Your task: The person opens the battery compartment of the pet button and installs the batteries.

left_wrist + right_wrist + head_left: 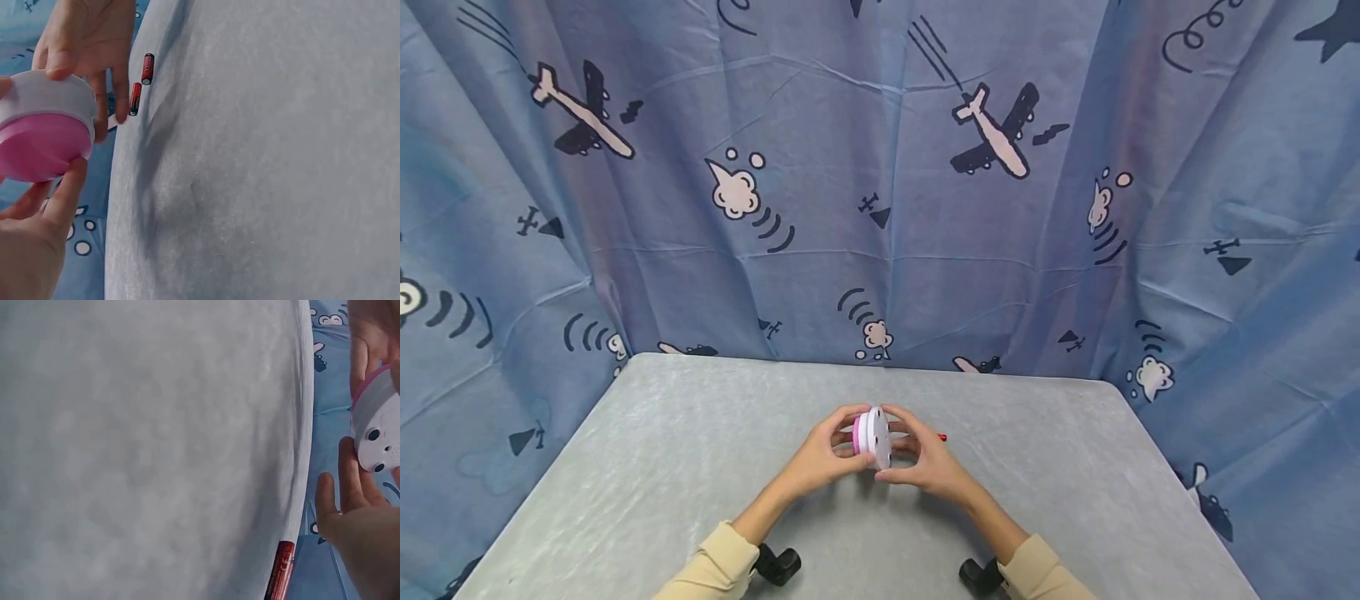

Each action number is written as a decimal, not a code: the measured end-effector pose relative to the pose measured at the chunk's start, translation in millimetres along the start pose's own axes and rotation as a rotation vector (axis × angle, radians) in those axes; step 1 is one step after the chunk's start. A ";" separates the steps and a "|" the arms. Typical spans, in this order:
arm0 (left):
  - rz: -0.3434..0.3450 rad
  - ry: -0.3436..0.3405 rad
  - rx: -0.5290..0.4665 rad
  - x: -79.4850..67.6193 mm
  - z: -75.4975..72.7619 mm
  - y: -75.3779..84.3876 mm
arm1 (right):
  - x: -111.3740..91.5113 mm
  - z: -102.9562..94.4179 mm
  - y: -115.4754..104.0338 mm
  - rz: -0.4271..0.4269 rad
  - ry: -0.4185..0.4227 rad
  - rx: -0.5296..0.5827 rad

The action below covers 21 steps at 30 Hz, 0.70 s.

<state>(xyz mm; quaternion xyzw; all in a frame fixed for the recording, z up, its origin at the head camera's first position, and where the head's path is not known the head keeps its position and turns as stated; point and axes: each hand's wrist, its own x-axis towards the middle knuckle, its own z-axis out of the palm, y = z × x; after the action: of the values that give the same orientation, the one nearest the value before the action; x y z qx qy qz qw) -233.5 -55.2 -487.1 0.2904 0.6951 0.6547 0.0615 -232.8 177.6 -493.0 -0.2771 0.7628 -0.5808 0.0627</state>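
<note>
we log the pink-and-white round device (874, 437) on edge over the counter (700, 450), the left hand (829, 452) and right hand (931, 458) each half-spread and gripping its rim, where uneven finger pressure could make it slip and knock the red batteries (148, 69).

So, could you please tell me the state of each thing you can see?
Device: held on edge; whether switched on, cannot tell
Left grip: holding the device
Right grip: holding the device
Battery: lying on the table
Second battery: lying on the table
Cloth: hanging, creased
</note>
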 end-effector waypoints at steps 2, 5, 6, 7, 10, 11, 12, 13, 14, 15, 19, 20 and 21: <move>0.008 -0.019 -0.021 0.8 0.0 0.3 | 0.4 -0.4 -0.5 -0.001 0.020 -0.016; 0.009 -0.052 -0.025 1.3 -0.9 0.4 | 0.1 -1.3 -3.4 0.002 0.044 -0.074; 0.005 -0.059 -0.022 1.2 -1.2 0.2 | -0.4 -1.5 -5.3 0.005 0.049 -0.092; 0.001 -0.064 -0.016 1.0 -1.5 -0.1 | -0.9 -1.5 -7.8 0.008 0.052 -0.111; -0.010 -0.061 0.030 0.3 -2.2 -2.2 | -3.3 -0.2 -19.2 0.006 0.055 -0.170; -0.014 -0.055 0.050 0.0 -2.4 -3.3 | -3.9 0.3 -21.9 0.005 0.056 -0.184; -0.019 -0.049 0.064 -0.3 -2.5 -4.3 | -4.3 0.6 -22.7 0.009 0.055 -0.206; -0.022 -0.042 0.088 -0.7 -2.9 -5.3 | -4.4 0.6 -22.0 0.008 0.051 -0.231; -0.027 -0.036 0.113 -1.1 -3.3 -6.6 | -4.1 0.2 -19.4 0.015 0.047 -0.251; -0.032 -0.032 0.134 -1.4 -4.0 -7.9 | -3.5 -0.7 -15.4 0.022 0.041 -0.266; -0.039 -0.021 0.209 -2.2 -9.9 -16.1 | -0.3 -6.8 0.8 0.068 -0.015 -0.249; -0.039 -0.013 0.224 -2.8 -11.3 -18.1 | 0.6 -8.2 1.7 0.082 -0.026 -0.233; -0.038 -0.005 0.233 -3.3 -12.7 -19.9 | 1.4 -9.5 1.8 0.091 -0.037 -0.222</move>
<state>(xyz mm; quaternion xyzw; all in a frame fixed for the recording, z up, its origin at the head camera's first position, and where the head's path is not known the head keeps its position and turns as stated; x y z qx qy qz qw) -243.2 -67.3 -505.2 0.2839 0.7719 0.5673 0.0413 -238.5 185.4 -491.3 -0.2580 0.8330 -0.4842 0.0717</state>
